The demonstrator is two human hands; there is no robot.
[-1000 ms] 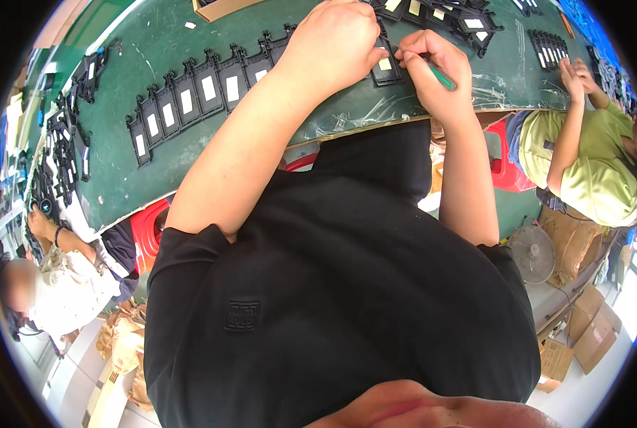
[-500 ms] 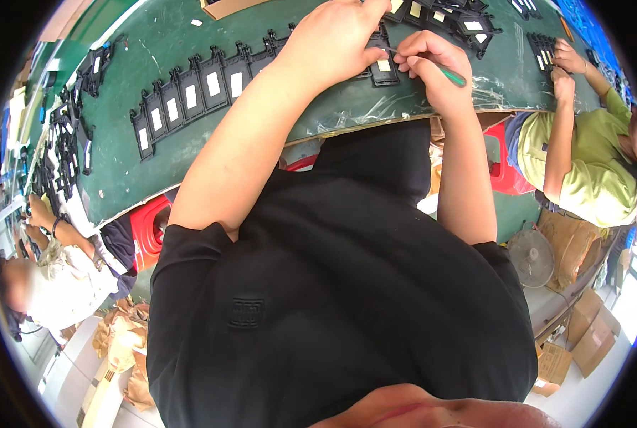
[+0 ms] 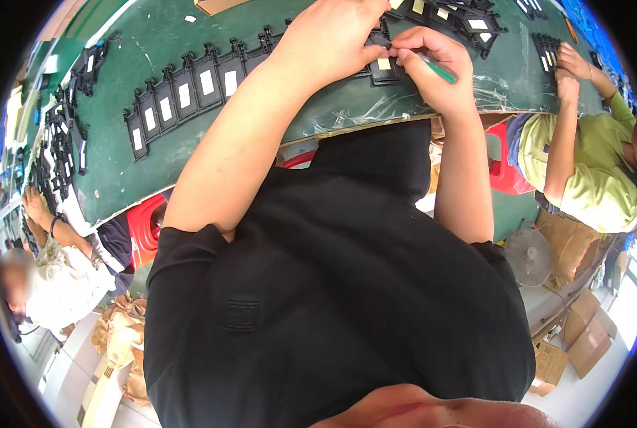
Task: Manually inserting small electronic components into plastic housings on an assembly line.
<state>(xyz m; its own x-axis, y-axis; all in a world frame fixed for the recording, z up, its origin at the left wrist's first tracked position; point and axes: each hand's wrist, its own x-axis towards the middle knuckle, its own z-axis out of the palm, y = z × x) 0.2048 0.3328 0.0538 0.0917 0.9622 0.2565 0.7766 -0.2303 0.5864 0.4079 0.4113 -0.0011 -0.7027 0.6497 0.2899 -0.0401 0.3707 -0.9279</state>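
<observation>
A row of flat black plastic parts (image 3: 184, 93), each with a pale label, runs under my left forearm. My left hand (image 3: 336, 34) reaches over the row to the part at its right end (image 3: 385, 73). The thumb rests against that part, and the fingers reach up to the picture's top edge, partly cut off. In my right hand (image 3: 439, 68), a slim tool with a green handle (image 3: 439, 70) is pinched between thumb and fingers. Its tip is at the same end part, close to my left thumb, mostly hidden by the fingers.
More black parts are heaped at the upper right (image 3: 479, 25) and along the left side of the green table (image 3: 119, 175). A cardboard box (image 3: 218, 6) stands at the top edge. Co-workers sit at both sides; the right one's hands (image 3: 569, 71) are on similar parts.
My right hand has shifted slightly, with the green handle tilting and the tip drawing closer to my left thumb. The view has moved a little; my left hand stays at the end part.
</observation>
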